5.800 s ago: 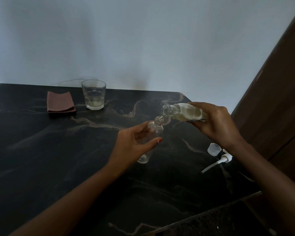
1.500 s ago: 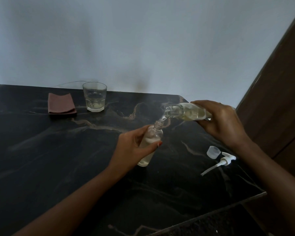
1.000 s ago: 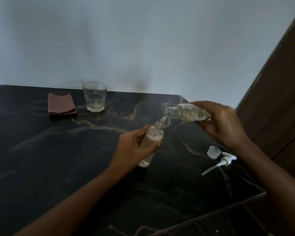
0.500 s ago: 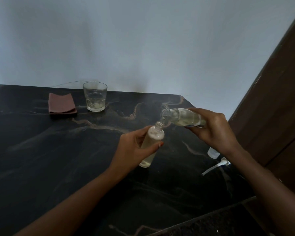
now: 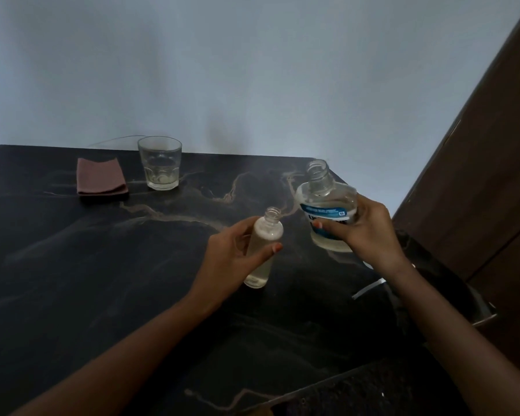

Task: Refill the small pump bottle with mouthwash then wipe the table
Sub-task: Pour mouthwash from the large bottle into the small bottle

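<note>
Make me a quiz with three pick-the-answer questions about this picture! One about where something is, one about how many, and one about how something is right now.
1. Where is the folded brown cloth?
A) beside the drinking glass, on its left
B) inside the glass
C) on the floor

2. How many bottles are being held?
A) one
B) two
C) three

3. How is the mouthwash bottle right now?
A) lying on its side, capped
B) tipped over and pouring
C) neck up, cap off

Answers:
1 A, the cloth lies on the table next to the glass.
2 B, the left hand grips the small pump bottle and the right hand grips the mouthwash bottle.
3 C, its open neck points up and nothing pours out.
</note>
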### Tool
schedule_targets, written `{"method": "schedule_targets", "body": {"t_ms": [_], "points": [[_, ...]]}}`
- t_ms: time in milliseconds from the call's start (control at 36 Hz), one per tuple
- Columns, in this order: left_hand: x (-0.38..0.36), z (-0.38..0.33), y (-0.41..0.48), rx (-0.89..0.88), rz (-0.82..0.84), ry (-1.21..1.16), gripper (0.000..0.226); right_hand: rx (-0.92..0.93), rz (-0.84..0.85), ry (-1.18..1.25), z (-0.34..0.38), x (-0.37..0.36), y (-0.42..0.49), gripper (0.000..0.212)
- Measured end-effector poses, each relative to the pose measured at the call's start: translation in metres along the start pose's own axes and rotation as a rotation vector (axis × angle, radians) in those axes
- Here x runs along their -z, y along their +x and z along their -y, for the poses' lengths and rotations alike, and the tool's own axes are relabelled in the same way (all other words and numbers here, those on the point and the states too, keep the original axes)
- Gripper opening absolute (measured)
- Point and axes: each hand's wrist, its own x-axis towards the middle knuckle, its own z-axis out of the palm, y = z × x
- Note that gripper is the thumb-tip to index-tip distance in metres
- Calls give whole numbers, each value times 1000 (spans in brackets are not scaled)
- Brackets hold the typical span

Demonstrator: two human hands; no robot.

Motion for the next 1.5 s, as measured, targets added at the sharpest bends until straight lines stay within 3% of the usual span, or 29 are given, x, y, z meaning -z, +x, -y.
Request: {"method": "schedule_targets", "body": {"t_ms": [361,583,1111,1278,1500], "points": [[-3,10,5,62,-65,-19,37,-279,98,462,-31,5,-5,35],[-9,13,8,66,-69,-30,42,-327,127,560,-50,5,-2,43],[-12,12,10,98,-46,16,46,-325,282,544,-60,9,1,46],[-12,12,9,95,-36,27,44,-323,187,486,-60,8,-4,42],[-13,15,8,90,-50,58,41,-206,-3,292,-61,18,-16,17]]}}
